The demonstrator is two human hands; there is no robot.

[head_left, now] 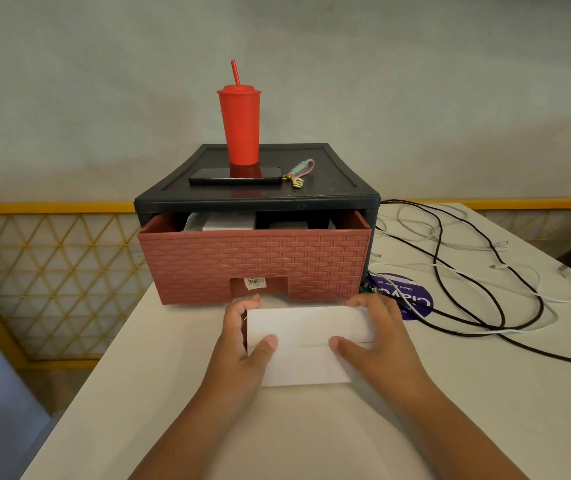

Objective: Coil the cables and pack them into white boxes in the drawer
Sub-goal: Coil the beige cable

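Observation:
A white box (pixel 303 341) lies on the table just in front of the drawer. My left hand (pixel 242 337) grips its left end and my right hand (pixel 377 337) grips its right end, thumbs on top. The reddish-brown drawer (pixel 254 261) with a brick pattern is pulled partly out of its black cabinet (pixel 256 199). More white boxes (pixel 223 221) show inside it. A black cable (pixel 498 299) and white cables (pixel 433 233) lie loose and tangled on the table to the right of the drawer.
On the cabinet top stand a red tumbler (pixel 240 126) with a straw, a black phone (pixel 235 176) and a small keychain (pixel 299 171). A purple round sticker (pixel 401 294) lies under the cables. The table's left edge (pixel 104 358) drops off beside a yellow lattice railing (pixel 52 271).

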